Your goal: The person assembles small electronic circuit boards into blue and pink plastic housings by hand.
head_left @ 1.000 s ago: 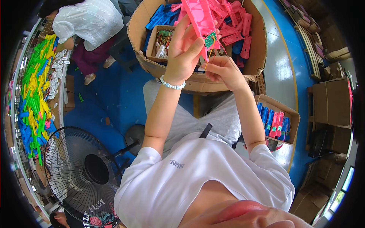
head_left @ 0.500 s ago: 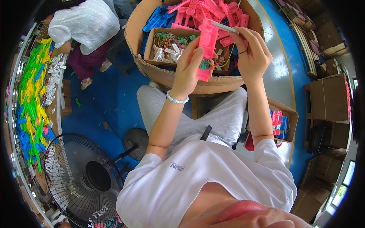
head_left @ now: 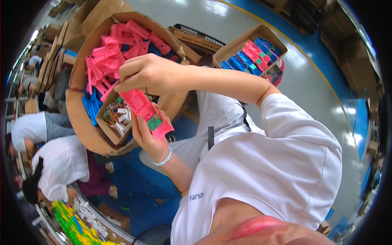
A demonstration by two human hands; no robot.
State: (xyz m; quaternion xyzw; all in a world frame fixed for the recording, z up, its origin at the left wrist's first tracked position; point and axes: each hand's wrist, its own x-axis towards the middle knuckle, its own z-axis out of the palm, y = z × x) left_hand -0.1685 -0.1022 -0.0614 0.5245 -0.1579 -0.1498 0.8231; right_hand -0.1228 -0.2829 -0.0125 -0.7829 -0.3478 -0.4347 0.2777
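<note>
My left hand [head_left: 149, 134], with a beaded bracelet at the wrist, is closed around a pink plastic housing [head_left: 142, 105]. A small green circuit board [head_left: 154, 122] sits inside the housing at its near end. My right hand [head_left: 153, 75] is closed in a pinch at the housing's far end; its own fingers hide what they grip. Below the hands, a small cardboard box [head_left: 111, 132] holds white connectors and coloured wires [head_left: 120, 116]. It stands inside a large round-sided carton [head_left: 77, 112] with a heap of pink housings [head_left: 108, 57] and some blue ones [head_left: 93, 107].
To the right, a cardboard box [head_left: 269, 32] holds blue and pink housings with green boards. Two people [head_left: 61, 163] in light tops bend over at the left. Yellow, green and white parts [head_left: 77, 222] cover a bench at lower left. A fan [head_left: 153, 236] shows at the bottom edge.
The view has swung right, bringing the box of finished-looking housings up into sight. The pink housing stays in my left hand. The pale flat strip seen earlier at my right fingers is now hidden.
</note>
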